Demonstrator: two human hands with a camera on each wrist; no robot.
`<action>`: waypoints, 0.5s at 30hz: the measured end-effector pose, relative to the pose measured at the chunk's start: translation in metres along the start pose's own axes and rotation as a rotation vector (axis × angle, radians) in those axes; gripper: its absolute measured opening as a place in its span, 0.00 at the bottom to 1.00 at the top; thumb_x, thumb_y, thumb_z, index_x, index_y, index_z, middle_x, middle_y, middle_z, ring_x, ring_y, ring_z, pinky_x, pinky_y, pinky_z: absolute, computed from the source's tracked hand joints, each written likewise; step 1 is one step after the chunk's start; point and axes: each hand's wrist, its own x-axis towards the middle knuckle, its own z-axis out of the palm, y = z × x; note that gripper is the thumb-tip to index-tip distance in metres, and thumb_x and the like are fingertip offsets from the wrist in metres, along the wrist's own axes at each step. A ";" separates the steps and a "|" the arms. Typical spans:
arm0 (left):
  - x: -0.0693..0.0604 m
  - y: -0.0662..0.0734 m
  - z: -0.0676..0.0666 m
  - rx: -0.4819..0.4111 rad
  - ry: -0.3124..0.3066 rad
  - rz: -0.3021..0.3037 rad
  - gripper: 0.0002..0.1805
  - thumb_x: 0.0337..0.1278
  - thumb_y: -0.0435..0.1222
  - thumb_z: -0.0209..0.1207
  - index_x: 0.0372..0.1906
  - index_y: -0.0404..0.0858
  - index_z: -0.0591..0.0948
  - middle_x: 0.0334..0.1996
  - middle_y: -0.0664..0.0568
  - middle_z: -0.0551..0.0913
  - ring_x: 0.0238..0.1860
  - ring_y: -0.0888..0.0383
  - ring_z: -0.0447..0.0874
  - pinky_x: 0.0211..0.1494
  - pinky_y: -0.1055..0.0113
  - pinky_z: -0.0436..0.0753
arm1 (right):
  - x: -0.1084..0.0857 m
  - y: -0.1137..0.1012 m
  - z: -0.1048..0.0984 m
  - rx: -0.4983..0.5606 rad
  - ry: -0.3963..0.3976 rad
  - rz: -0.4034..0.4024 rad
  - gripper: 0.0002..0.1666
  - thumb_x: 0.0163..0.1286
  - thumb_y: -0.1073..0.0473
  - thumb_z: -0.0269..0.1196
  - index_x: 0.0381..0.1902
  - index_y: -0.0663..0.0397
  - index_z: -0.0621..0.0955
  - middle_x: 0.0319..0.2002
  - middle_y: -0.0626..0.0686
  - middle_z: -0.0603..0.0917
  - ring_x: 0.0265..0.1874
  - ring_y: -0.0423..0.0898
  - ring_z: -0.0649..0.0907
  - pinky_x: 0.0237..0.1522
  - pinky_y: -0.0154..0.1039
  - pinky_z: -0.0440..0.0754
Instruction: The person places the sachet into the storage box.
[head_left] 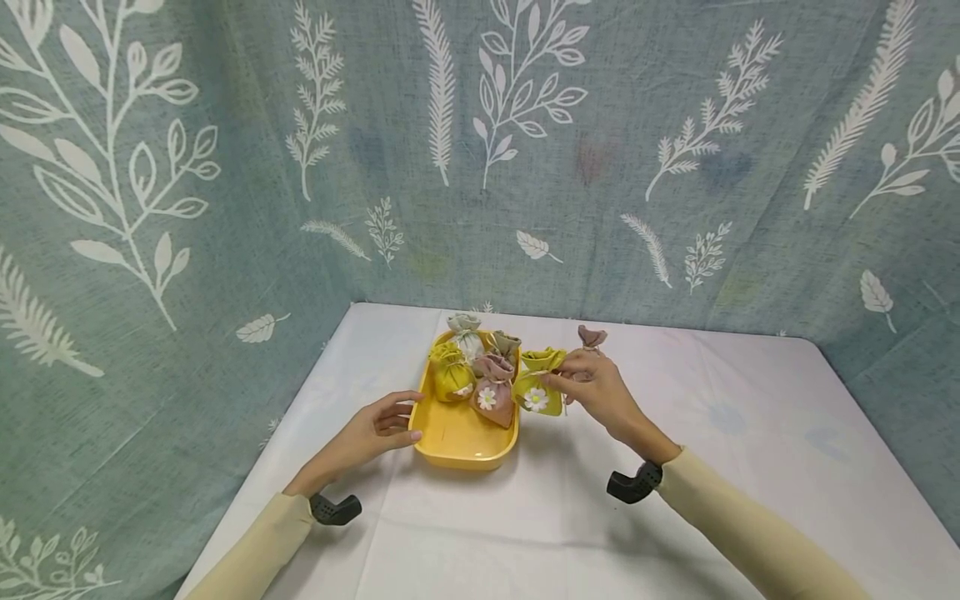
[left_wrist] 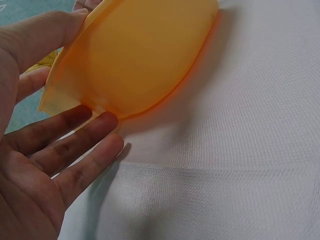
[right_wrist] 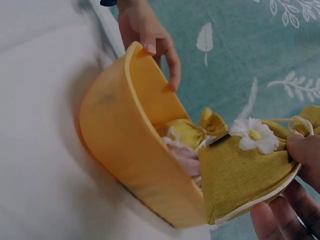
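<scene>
My right hand point(head_left: 596, 387) pinches a mustard-yellow drawstring pouch point(head_left: 538, 392) near its tied neck, just off the right side of a yellow plastic basket point(head_left: 457, 458). A white daisy decorates the pouch point(right_wrist: 250, 175), close up in the right wrist view. On the basket's left side, my left hand point(head_left: 382, 429) holds the rim, thumb and fingers apart. In the left wrist view, the thumb meets the rim and fingertips point(left_wrist: 107, 120) touch the outer wall. Inside the basket are another yellow pouch point(head_left: 452, 375), a pink one point(head_left: 495, 396), a pale one point(head_left: 467, 340) and an olive-brown one point(head_left: 505, 344).
Behind my right hand is a mauve pouch point(head_left: 591, 337), partly hidden by the hand. A white cloth covers the table point(head_left: 720, 417). Leaf-patterned green-blue curtains point(head_left: 465, 233) hang along the back and sides.
</scene>
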 end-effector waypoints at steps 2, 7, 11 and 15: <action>0.000 0.000 0.000 -0.004 0.001 0.003 0.40 0.60 0.47 0.73 0.75 0.48 0.69 0.67 0.40 0.75 0.61 0.47 0.80 0.64 0.59 0.81 | 0.005 0.009 0.004 0.018 -0.007 -0.010 0.10 0.68 0.57 0.73 0.42 0.56 0.91 0.41 0.54 0.84 0.41 0.52 0.80 0.33 0.50 0.88; 0.000 -0.001 0.000 -0.005 0.007 0.009 0.40 0.59 0.47 0.73 0.75 0.48 0.70 0.66 0.41 0.76 0.60 0.48 0.81 0.64 0.58 0.81 | 0.012 0.014 0.016 0.049 -0.043 -0.018 0.09 0.67 0.53 0.74 0.41 0.50 0.92 0.41 0.52 0.85 0.44 0.51 0.81 0.32 0.47 0.88; 0.000 -0.001 0.000 -0.004 0.008 0.002 0.40 0.59 0.48 0.73 0.75 0.50 0.70 0.66 0.43 0.76 0.61 0.49 0.81 0.65 0.57 0.81 | 0.015 0.011 0.027 0.063 -0.074 -0.012 0.07 0.67 0.53 0.74 0.38 0.49 0.92 0.42 0.51 0.85 0.46 0.51 0.81 0.32 0.45 0.88; 0.000 -0.002 -0.001 -0.009 0.005 0.002 0.41 0.59 0.48 0.73 0.75 0.50 0.70 0.66 0.44 0.76 0.61 0.49 0.80 0.65 0.54 0.80 | 0.020 0.009 0.041 0.064 -0.094 -0.005 0.08 0.66 0.51 0.74 0.36 0.49 0.91 0.42 0.50 0.85 0.48 0.50 0.81 0.33 0.47 0.89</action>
